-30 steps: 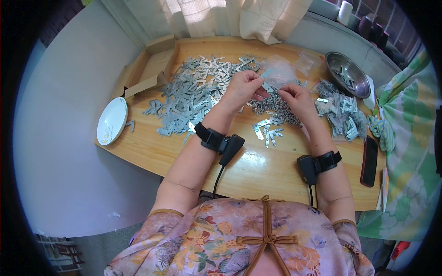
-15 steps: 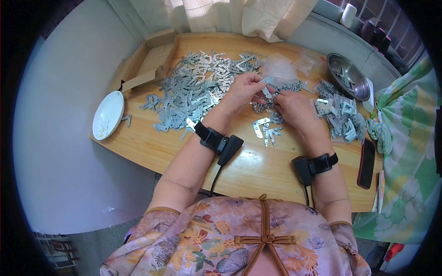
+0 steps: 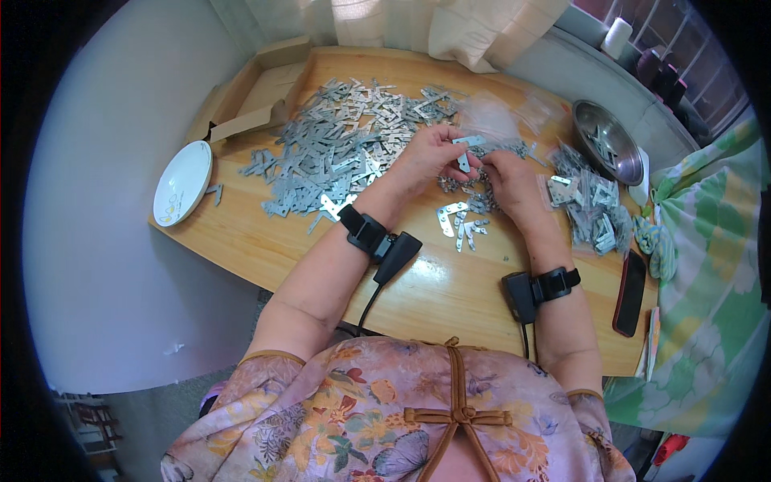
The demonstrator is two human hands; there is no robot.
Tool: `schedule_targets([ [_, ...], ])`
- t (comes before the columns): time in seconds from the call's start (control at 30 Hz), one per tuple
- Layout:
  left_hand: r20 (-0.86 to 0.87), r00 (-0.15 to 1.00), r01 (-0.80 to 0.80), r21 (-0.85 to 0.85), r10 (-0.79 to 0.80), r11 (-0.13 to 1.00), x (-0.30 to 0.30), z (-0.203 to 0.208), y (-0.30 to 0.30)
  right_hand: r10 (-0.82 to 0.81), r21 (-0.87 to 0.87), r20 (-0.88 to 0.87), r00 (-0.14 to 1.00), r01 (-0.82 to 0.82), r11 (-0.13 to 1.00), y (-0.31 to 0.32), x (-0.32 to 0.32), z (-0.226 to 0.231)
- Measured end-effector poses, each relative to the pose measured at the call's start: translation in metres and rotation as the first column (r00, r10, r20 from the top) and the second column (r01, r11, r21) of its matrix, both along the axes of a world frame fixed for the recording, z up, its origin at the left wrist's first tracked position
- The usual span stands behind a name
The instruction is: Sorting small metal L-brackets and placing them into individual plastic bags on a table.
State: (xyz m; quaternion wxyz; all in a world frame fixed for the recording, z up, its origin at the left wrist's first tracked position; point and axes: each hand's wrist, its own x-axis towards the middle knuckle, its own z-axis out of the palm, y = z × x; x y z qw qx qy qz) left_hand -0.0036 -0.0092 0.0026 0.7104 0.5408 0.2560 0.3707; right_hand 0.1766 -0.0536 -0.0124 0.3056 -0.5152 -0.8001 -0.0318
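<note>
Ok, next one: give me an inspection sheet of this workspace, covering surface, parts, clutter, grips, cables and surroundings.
Surface: wooden tabletop, with a bright glare patch.
Parts: L-shaped metal bracket in hand; loose bracket pile to the left; small metal pieces near the hands; bagged brackets to the right.
Clutter: white plate, cardboard box, steel bowl with brackets inside, phone.
Grips: left grip holds the bracket; right grip is beside it, contents unclear.
Cables: black cable from each wrist device.
Surroundings: pale curtain behind; green-and-white cloth at right.
</note>
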Motion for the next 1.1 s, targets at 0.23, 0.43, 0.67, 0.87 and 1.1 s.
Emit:
schedule_targets([
  [0.23,-0.041,0.999,-0.014,0.03,0.015,0.999,0.001,-0.01,0.003,0.026,-0.046,-0.57,0.821,-0.064,0.997,0.0,-0.004,0.0],
  [0.43,-0.063,0.998,0.028,0.075,-0.023,0.997,-0.001,-0.006,-0.001,0.04,-0.016,-0.623,0.781,-0.064,0.998,-0.002,-0.006,0.005],
  [0.67,-0.052,0.996,0.066,0.01,-0.066,0.998,-0.001,-0.005,-0.003,0.128,0.028,-0.649,0.75,-0.144,0.989,-0.002,-0.009,0.012],
  [0.87,-0.019,0.99,0.137,-0.019,-0.137,0.99,-0.002,-0.004,-0.005,0.12,-0.011,-0.69,0.713,-0.177,0.984,-0.002,-0.006,0.009],
  [1.1,-0.058,0.99,0.127,-0.005,-0.127,0.992,-0.002,-0.005,-0.005,0.109,-0.014,-0.723,0.682,-0.172,0.985,0.0,-0.005,0.006],
])
